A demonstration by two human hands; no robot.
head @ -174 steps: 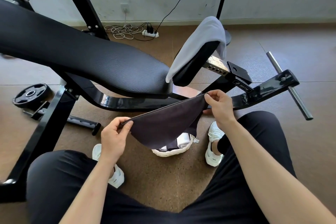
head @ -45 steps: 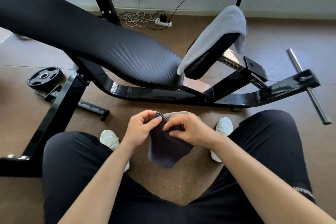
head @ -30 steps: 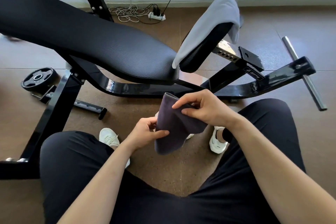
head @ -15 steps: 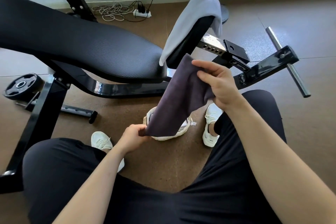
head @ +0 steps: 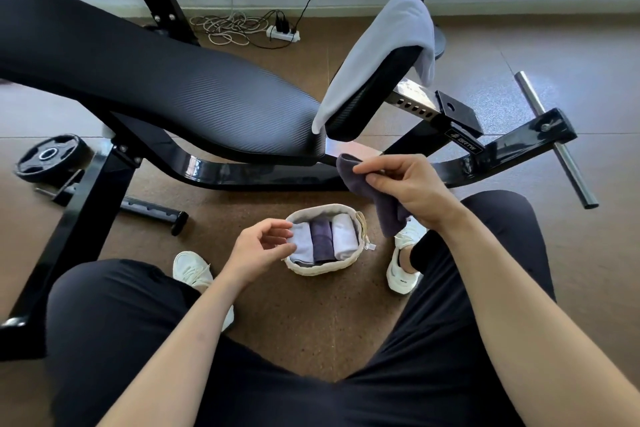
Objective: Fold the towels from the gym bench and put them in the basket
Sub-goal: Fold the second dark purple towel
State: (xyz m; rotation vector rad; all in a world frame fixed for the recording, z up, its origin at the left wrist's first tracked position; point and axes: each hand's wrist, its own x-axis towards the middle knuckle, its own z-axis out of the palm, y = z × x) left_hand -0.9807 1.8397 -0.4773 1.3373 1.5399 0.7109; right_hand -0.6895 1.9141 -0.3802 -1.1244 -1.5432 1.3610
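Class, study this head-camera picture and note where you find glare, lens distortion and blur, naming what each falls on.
Head view: glare streaks the glossy bench frame and washes out the far end of the steel bar; wide-angle distortion slightly bows the skirting board; no marked blur, the left hand, basket and right hand pinching the dark towel are sharp.

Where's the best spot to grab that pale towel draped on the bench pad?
Probably its loose lower corner: the pale towel lies draped along the tilted pad, and that corner hangs free past the pad's low end. Pinch it from the near side.
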